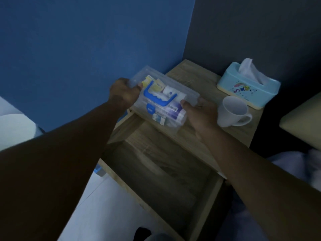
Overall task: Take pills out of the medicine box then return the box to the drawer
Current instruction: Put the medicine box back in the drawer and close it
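A clear plastic medicine box point(173, 91) with a blue handle and blue latch is held at the front left of the wooden nightstand top, tilted, over the back of the open drawer point(210, 193). Packets and small bottles show through its closed lid. My left hand point(124, 93) grips the box's left end. My right hand point(201, 113) grips its right end, thumb on the lid. The drawer is pulled out below and its inside looks bare and dark.
A white mug point(233, 113) stands on the nightstand point(196, 79) just right of my right hand. A light-blue tissue box point(248, 87) sits behind it. A blue wall is to the left, a dark wall behind, bedding at the right edge.
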Demonstrator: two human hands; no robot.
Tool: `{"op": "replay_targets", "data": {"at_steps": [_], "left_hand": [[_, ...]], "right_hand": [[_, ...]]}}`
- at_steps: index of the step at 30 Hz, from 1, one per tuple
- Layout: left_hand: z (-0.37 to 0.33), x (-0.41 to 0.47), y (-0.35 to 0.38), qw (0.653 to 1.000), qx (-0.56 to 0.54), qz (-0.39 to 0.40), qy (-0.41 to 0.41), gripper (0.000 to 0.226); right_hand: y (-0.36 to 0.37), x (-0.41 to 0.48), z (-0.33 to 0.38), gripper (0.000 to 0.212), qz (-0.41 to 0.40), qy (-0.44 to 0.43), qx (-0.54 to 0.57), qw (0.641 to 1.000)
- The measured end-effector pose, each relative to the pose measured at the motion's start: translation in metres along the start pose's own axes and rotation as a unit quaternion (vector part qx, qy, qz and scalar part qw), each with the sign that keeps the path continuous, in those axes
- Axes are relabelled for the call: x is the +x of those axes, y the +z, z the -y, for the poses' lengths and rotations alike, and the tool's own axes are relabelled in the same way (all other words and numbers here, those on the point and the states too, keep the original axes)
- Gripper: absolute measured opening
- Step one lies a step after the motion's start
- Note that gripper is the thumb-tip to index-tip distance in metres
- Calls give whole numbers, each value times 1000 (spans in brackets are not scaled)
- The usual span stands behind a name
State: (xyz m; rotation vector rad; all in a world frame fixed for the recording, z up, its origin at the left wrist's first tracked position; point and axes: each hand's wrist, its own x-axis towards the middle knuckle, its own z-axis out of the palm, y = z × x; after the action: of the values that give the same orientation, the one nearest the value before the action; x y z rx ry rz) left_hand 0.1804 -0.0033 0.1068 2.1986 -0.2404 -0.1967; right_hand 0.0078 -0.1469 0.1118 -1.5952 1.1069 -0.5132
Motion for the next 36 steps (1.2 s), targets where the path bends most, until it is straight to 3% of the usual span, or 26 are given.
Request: {"op": "replay_targets", "data": {"at_steps": [5,9,12,19,25,36], "left_hand": [[-3,-37,-21,999,-8,-24,-21,50],[3,-70,-37,998,5,-28,-54,74],[11,-96,-46,997,42,-24,-57,85],[52,-138,-39,988,111,85,-70,72],[85,-146,-14,974,62,176,-126,54],[103,-132,28,973,59,189,-120,53]], "right_hand": [[-27,-42,-2,71,8,38,84,996],[-39,-85,-14,74,-28,19,60,998],[-48,-116,-34,66,-1,26,47,999],[-53,-160,-90,49,26,70,72,995],[-37,-163,-128,52,22,130,58,990],[-8,-123,-171,43,-23,187,38,981]]}}
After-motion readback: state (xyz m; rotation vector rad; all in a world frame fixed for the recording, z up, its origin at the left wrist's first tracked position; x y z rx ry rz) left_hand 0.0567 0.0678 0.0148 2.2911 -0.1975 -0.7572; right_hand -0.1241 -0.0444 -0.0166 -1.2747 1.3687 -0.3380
